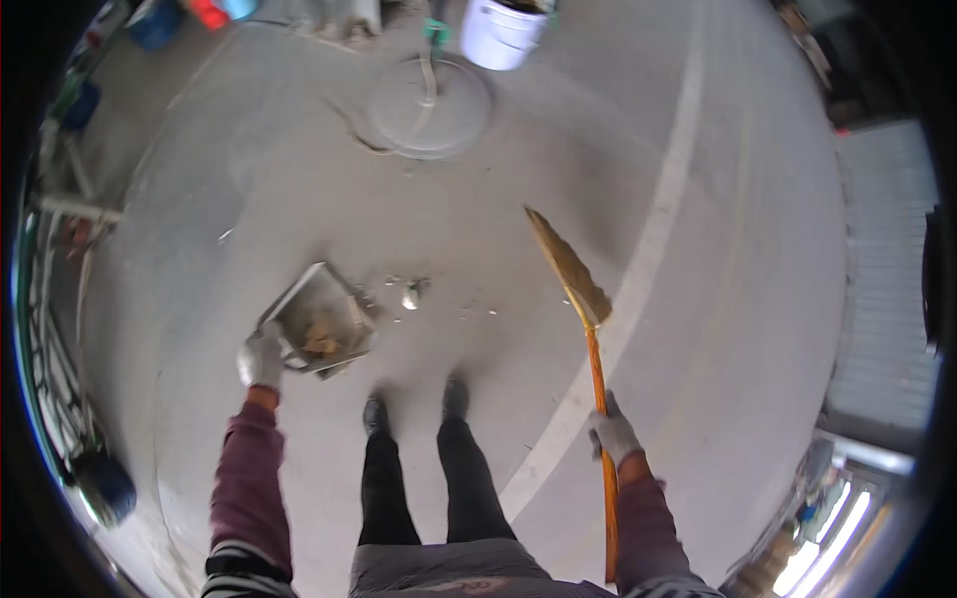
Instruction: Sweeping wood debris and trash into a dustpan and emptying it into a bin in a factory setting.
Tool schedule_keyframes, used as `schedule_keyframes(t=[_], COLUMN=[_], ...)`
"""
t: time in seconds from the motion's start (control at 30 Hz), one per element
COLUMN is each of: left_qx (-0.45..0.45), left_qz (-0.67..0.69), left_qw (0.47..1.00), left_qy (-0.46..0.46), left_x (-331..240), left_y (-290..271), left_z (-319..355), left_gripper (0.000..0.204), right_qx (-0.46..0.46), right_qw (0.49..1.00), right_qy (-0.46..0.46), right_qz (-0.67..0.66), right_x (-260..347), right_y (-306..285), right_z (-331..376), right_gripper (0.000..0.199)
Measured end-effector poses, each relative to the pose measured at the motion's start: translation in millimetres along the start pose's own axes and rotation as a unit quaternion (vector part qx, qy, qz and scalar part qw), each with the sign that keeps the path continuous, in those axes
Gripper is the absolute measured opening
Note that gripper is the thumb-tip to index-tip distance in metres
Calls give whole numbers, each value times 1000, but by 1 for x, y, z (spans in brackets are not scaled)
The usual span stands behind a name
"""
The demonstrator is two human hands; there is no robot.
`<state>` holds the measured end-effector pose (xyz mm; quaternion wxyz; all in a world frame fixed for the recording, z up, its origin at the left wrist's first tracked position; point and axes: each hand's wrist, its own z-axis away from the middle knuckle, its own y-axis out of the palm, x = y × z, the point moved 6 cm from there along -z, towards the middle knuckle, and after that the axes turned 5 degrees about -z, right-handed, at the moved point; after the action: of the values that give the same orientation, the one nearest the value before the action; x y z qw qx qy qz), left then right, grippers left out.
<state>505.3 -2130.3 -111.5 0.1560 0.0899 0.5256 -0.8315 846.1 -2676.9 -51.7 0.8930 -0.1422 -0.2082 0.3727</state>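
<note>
At the left we find one gloved left hand (261,359), its blurred fingers apparently curled around the near-left edge of our landmark, the single square metal dustpan (291,295); that grip probably serves to hold the opening upward so the scraps don't spill, though we cannot tell whether the pan touches the floor. Inside it lie several tan scraps (321,341), too blurred for us to count. Just right of the dustpan we count one whitish lump (411,296) among more than half a dozen scattered crumbs. Beyond the dustpan, to its upper right, stand one round grey base (432,105), broad probably for steadiness under its pole, and, farther over, one white bucket (501,38). Nearer us, right of the dustpan, are two dark shoes (456,399), set apart likely for balance. Well right of the dustpan we see one broom (570,264), its orange shaft inside the closed fist of the one gloved right hand (615,432); this lower-shaft hold probably gives close control of the head, which points up and leftward, toward the dustpan's side.
</note>
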Motion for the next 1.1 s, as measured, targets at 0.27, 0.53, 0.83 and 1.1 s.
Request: schedule_keyframes(t=[0.27,0.53,0.83,1.1], left_qx=[3,23,27,17], left_qz=[-5,-77,-76,29], left_qw=[997,989,993,999], left_qy=[82,128,84,22], left_x=[-6,-64,-26,75], left_y=[9,31,-13,-71], left_z=[8,42,4,-5], left_gripper=[50,58,58,53], right_qx=[56,151,337,158], right_qw=[993,885,938,907], right_qy=[-46,-379,-27,-150], right_qz=[-97,224,77,361], right_x=[-84,-128,10,114], right_y=[40,296,314,246], right_z=[-142,-60,156,119], right_gripper=[15,89,65,78])
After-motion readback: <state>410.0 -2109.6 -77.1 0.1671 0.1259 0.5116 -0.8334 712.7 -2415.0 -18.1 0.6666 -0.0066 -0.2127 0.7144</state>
